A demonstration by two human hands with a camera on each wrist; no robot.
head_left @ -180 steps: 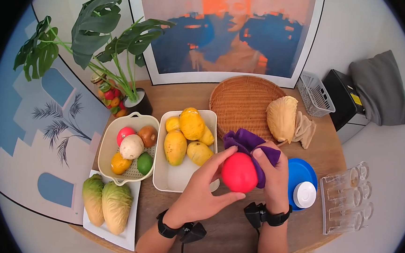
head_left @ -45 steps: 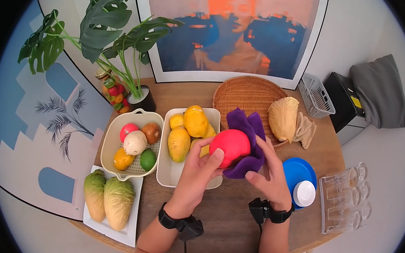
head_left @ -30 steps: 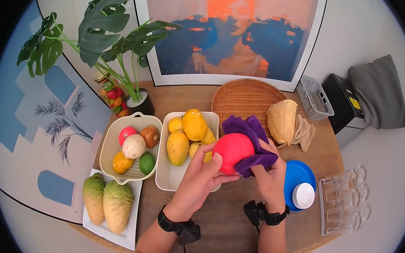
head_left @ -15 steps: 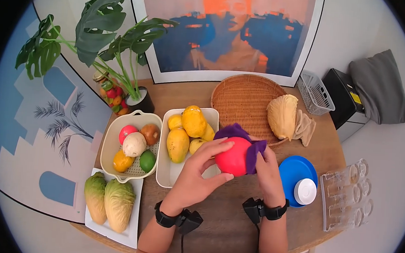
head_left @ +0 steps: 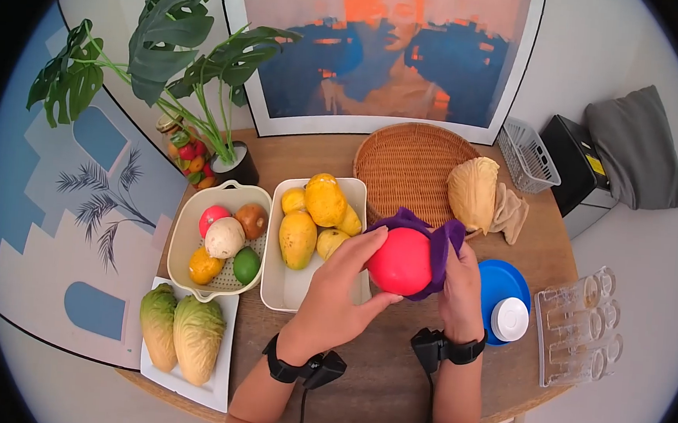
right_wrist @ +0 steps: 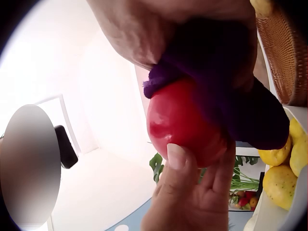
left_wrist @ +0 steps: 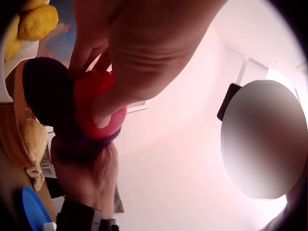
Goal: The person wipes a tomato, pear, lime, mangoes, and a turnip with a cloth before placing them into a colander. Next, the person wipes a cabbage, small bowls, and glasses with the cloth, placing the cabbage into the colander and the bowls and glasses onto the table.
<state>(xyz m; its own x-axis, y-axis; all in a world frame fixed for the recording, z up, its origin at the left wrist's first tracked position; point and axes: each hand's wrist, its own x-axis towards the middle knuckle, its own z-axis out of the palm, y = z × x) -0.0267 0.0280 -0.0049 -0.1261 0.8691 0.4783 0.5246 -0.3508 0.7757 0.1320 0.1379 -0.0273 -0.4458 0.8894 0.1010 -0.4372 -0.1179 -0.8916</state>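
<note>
My left hand (head_left: pixel 338 296) holds a smooth, shiny red round fruit (head_left: pixel 400 261), thumb at its lower side and fingers at its upper left. A purple cloth (head_left: pixel 448 247) covers the fruit's right and far side. My right hand (head_left: pixel 463 295) grips this cloth and presses it against the fruit. In the right wrist view the left thumb lies on the red skin (right_wrist: pixel 173 118), and folds of the purple cloth (right_wrist: pixel 260 115) hang beside it. The left wrist view shows the fruit (left_wrist: pixel 94 103) between both hands, above the table.
A white bin (head_left: pixel 290 294) of yellow mangoes and a cream basket (head_left: pixel 185 275) of mixed produce stand left. Cabbages lie on a white plate (head_left: pixel 223 345). Behind is a wicker tray (head_left: pixel 405 169) with a pale cabbage (head_left: pixel 472 193). A blue plate (head_left: pixel 499 278) and glasses (head_left: pixel 594 324) sit right.
My left hand has shifted its hold, its thumb moving from the fruit's face to its lower side. The fruit has turned, and the cloth has shifted round it in my right hand.
</note>
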